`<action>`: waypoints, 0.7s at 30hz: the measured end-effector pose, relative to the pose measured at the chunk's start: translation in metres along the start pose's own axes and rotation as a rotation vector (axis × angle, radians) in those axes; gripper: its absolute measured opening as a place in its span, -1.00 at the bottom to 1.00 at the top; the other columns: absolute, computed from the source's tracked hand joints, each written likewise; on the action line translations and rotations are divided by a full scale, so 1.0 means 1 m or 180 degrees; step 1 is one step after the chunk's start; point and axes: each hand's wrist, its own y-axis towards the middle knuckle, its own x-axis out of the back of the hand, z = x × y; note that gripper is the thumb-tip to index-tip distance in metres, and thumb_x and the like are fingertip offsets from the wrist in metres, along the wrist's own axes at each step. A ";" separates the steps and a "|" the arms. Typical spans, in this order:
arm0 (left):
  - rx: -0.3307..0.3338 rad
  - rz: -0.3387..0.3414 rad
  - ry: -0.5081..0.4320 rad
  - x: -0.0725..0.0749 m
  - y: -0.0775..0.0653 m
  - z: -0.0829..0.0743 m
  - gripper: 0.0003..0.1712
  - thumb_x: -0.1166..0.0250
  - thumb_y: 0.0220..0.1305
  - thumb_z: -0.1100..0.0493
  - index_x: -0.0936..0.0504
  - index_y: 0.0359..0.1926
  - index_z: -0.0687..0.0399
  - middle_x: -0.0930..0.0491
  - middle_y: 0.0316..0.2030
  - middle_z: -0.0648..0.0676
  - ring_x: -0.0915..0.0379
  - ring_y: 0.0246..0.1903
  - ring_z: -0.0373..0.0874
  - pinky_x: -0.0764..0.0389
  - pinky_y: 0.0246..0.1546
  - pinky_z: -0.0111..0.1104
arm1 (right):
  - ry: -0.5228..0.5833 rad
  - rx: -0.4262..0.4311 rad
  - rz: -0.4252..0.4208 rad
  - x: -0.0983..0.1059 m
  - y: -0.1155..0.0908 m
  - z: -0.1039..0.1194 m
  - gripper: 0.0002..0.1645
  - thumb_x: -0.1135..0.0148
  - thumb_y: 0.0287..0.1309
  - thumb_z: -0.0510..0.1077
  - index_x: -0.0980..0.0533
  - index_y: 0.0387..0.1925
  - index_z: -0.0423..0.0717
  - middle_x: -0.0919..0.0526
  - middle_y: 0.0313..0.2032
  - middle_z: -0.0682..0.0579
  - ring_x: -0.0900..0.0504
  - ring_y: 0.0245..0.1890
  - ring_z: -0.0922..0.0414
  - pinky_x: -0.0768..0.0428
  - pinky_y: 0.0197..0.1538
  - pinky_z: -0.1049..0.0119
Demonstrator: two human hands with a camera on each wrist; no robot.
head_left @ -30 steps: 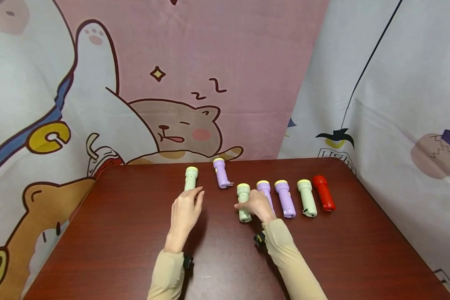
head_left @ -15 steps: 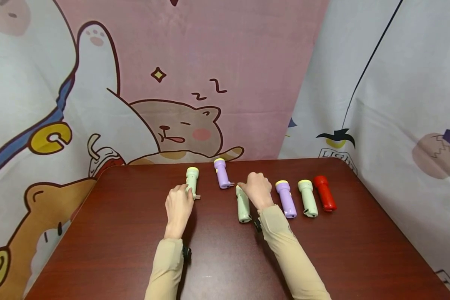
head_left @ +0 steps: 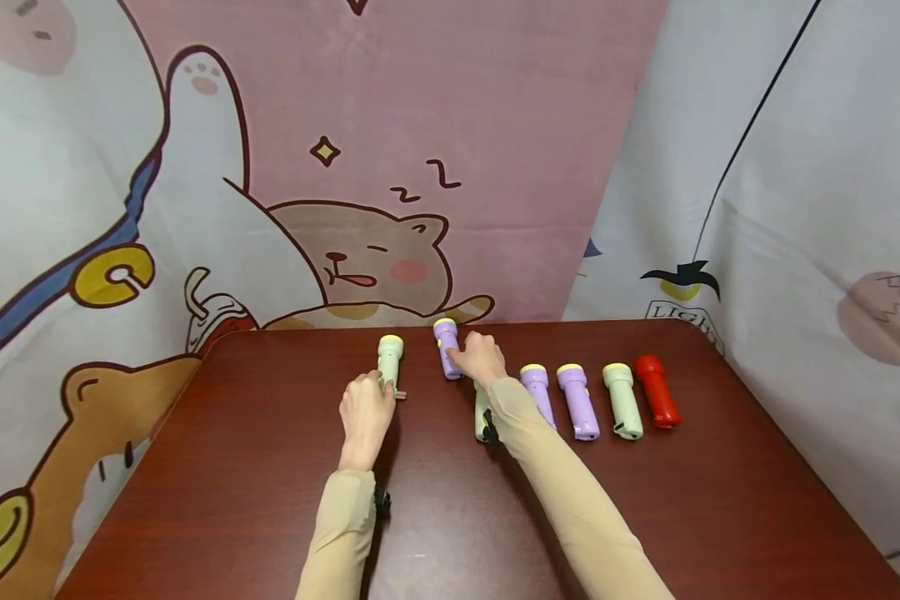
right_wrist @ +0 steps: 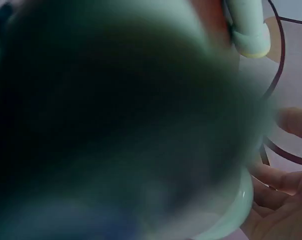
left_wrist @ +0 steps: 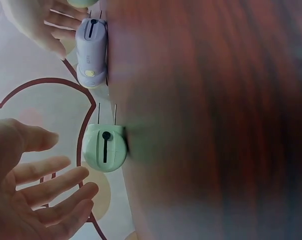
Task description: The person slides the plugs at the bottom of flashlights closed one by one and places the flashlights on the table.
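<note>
At the back left of the table lies a pale green flashlight (head_left: pixel 391 357) with two plug prongs at its tail. My left hand (head_left: pixel 366 417) is at its near end; in the left wrist view the fingers (left_wrist: pixel 53 190) are spread beside the green tail, apart from it. A purple flashlight (head_left: pixel 447 348), also with prongs, lies near the back edge. My right hand (head_left: pixel 480 360) reaches to its right side, thumb toward the body, fingers extended. Beneath the right wrist is another green flashlight (head_left: pixel 482 408), partly hidden by the sleeve; a blurred green shape fills much of the right wrist view.
To the right lie two purple flashlights (head_left: pixel 537 392), a green flashlight (head_left: pixel 622 402) and a red flashlight (head_left: pixel 657 392), in a row. The dark wooden table (head_left: pixel 435 533) ends at a cartoon-printed cloth (head_left: pixel 525 167) behind.
My right hand has moved left and back, from the row of flashlights to the purple one at the back. My left hand has come up to the green flashlight's tail. The flashlights have stayed put.
</note>
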 end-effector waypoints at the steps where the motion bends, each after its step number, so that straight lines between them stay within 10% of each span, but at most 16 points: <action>1: 0.0003 0.0013 -0.0002 0.000 0.000 -0.001 -0.70 -0.31 0.16 0.16 -0.67 -0.15 0.29 -0.69 -0.29 0.28 -0.62 -0.32 0.28 -0.59 -0.38 0.04 | -0.0035 -0.0017 0.0030 -0.001 0.002 0.001 -0.51 -0.27 0.05 0.18 -0.56 -0.33 -0.20 -0.67 -0.20 -0.23 -0.67 -0.19 -0.15 -0.59 -0.20 0.02; 21: 0.0082 0.0080 0.0033 0.003 -0.002 -0.003 -0.71 -0.29 0.18 0.15 -0.67 -0.15 0.28 -0.68 -0.30 0.27 -0.61 -0.33 0.26 -0.60 -0.42 0.03 | -0.0321 0.0032 0.0594 -0.008 0.017 0.009 -0.41 -0.34 0.03 0.16 -0.56 -0.12 -0.26 -0.68 -0.18 -0.18 -0.66 -0.22 -0.05 -0.61 -0.11 0.08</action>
